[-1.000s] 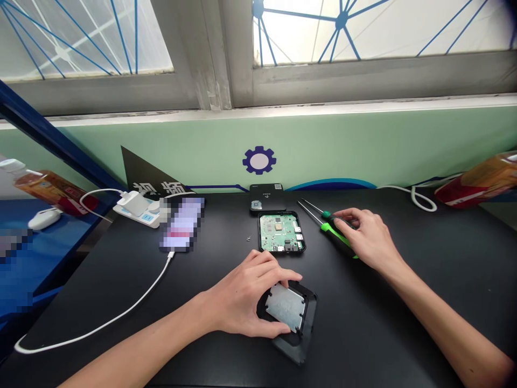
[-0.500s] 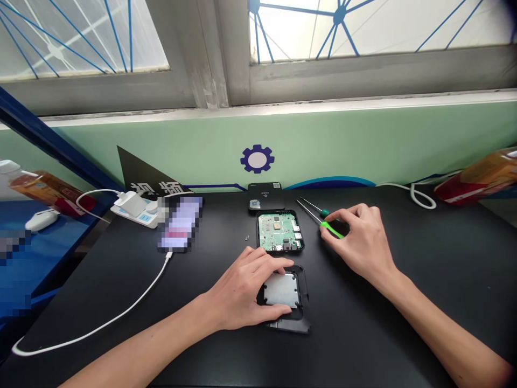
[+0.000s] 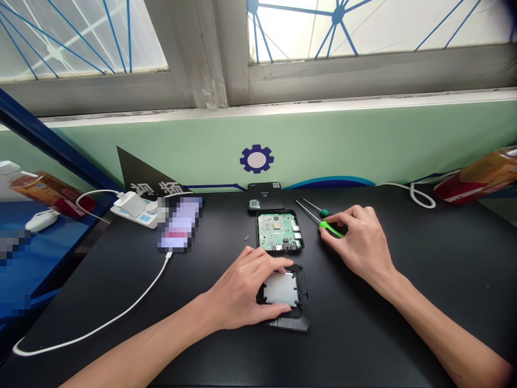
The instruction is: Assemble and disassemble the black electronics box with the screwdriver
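Observation:
My left hand [image 3: 246,293] lies over a black plastic cover [image 3: 304,285] with a silvery metal plate [image 3: 281,289] set in it, holding it between thumb and fingers on the table. Beneath that hand's side of the cover, a dark angled piece [image 3: 291,323] sticks out toward me. Thumb and fingertips of my right hand [image 3: 359,237] pinch the bright green handle of a screwdriver [image 3: 331,229], whose shaft lies along the table. Just beyond it is a second, dark green screwdriver [image 3: 324,213]. Between both hands and farther back sits an open black case with a green circuit board [image 3: 278,229].
A closed black box [image 3: 265,198] stands behind the circuit board, by the wall. Tiny screws [image 3: 246,237] lie left of the board. At left are a phone [image 3: 180,223] on a white cable [image 3: 133,307] and a power strip [image 3: 139,210]. A bottle [image 3: 476,175] lies at far right.

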{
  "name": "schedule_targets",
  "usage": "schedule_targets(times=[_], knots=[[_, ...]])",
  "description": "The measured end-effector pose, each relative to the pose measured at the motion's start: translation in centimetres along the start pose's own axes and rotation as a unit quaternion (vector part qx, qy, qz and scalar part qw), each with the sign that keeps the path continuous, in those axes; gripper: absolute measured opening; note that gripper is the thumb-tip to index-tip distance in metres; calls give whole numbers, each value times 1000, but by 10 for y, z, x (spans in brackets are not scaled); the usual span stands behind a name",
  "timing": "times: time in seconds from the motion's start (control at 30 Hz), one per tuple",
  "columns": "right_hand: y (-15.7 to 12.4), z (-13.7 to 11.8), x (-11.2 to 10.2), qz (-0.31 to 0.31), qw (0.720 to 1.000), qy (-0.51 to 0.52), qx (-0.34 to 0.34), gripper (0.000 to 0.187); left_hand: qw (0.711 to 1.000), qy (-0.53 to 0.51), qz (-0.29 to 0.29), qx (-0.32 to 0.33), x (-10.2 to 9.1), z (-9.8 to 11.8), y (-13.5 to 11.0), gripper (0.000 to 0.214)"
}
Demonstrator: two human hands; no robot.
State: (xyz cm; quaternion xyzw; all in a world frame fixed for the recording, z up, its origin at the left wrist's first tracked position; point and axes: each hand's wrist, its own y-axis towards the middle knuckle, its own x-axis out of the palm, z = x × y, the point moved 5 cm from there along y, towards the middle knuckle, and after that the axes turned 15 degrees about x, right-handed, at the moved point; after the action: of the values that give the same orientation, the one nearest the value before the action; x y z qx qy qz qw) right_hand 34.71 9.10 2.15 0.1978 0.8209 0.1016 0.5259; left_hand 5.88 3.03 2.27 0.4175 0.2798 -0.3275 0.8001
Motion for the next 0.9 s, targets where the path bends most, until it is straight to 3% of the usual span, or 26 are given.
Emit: schedule_targets(times=[0.3,0.47,0.53,0.73,0.9], knots=[[-1,-4,-8,-2,999,35,-14,33,1000,-1,-2,-3,1,-1,-1,79],[0,-13,-17,-34,991,130,17,32,1000,-2,-3,-1,0,-1,-1,79],[-1,-16,-18,-75,975,205,48,29,1000,0,1,3,0,0,0,77],[-7,-23,-16,-180,888,408,111,33,1000,9,-6,4,0,1,0,56],[-6,-21,-15,-204,868,428,144,34,1000,14,-7,12,0,1,-1,40]])
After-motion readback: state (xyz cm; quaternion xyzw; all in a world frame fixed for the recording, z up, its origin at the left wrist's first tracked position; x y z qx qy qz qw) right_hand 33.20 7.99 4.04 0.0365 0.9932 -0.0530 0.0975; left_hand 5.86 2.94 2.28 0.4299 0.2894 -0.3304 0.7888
